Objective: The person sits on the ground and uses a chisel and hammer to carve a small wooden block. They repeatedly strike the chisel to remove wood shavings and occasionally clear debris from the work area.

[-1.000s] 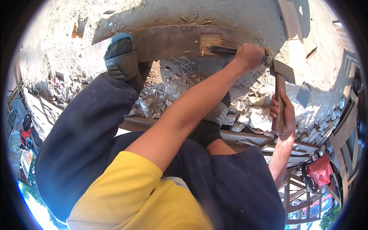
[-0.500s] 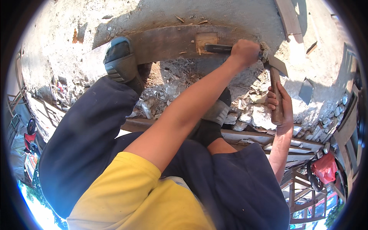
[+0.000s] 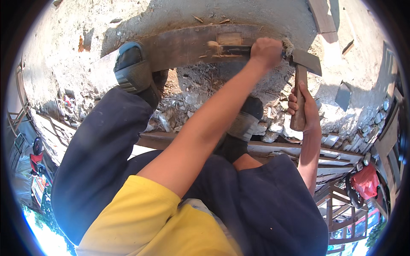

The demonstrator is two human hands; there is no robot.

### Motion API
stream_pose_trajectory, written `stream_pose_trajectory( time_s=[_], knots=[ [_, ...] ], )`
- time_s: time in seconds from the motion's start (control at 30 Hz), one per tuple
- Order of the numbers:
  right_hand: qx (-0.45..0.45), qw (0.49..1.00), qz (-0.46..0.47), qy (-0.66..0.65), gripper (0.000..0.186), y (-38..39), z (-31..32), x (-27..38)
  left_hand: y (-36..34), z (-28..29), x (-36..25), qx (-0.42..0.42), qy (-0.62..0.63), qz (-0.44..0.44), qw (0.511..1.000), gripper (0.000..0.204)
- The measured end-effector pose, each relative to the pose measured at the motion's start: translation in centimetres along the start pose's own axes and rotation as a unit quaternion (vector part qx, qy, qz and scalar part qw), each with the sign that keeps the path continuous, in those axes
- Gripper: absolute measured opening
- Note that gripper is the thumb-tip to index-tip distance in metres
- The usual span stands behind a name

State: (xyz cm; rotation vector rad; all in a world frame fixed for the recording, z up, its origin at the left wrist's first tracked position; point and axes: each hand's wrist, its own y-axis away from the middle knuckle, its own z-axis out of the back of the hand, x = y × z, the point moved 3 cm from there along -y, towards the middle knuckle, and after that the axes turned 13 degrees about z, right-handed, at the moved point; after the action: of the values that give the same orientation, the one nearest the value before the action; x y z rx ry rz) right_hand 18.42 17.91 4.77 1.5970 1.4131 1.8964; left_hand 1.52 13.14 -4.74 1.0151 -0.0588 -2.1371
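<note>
My left hand (image 3: 265, 53) is closed on a dark chisel (image 3: 232, 50), which lies across a shallow rectangular recess (image 3: 228, 38) in a wooden plank (image 3: 179, 45). Pale, blurred chips (image 3: 213, 46) show at the blade's tip. The chisel's frayed butt (image 3: 287, 47) pokes out of my fist. My right hand (image 3: 305, 102) grips the wooden handle of a hammer (image 3: 306, 61); its metal head is at that butt, whether touching I cannot tell. My left sandalled foot (image 3: 132, 70) rests on the plank; the right (image 3: 245, 121) is among rubble below it.
Around the plank are dusty ground (image 3: 77, 51), broken rubble (image 3: 166, 117) and loose boards (image 3: 320, 17). At the right are a pink plastic bag (image 3: 364, 184) and wooden frames (image 3: 346, 215). A red-and-black vehicle (image 3: 36, 158) stands at the far left.
My right hand and the hammer have moved up and left. My left hand and the chisel have shifted slightly up and left, and blurred chips now appear at the blade's tip.
</note>
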Motion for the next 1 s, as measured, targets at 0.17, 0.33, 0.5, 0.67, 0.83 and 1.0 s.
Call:
stream_pose_trajectory(
  time_s=[0.17,0.33,0.5,0.67,0.83,1.0],
  knots=[
    [0.018,1.000,-0.004,0.010,0.031,1.0,1.6,0.4,0.0,-0.3,0.5,-0.060,-0.050,0.006,0.997,0.013],
    [-0.081,0.995,0.019,-0.052,0.034,1.7,5.6,1.2,0.3,-0.6,-0.3,0.028,-0.036,-0.060,0.997,0.013],
    [-0.058,0.994,0.033,-0.085,0.034,2.0,8.8,0.2,1.4,1.2,-4.4,0.046,0.044,-0.049,0.997,0.016],
    [-0.047,0.988,0.008,-0.146,0.036,2.9,7.5,-1.7,1.4,1.2,-4.6,0.046,0.041,-0.056,0.997,0.018],
    [-0.059,0.993,-0.004,-0.099,0.035,3.3,6.2,-3.0,2.0,0.1,-4.4,0.033,0.017,-0.088,0.995,0.020],
    [-0.055,0.997,0.019,-0.049,0.035,5.2,4.6,-1.9,3.4,2.1,-4.4,0.054,0.067,-0.094,0.992,0.025]
  ],
)
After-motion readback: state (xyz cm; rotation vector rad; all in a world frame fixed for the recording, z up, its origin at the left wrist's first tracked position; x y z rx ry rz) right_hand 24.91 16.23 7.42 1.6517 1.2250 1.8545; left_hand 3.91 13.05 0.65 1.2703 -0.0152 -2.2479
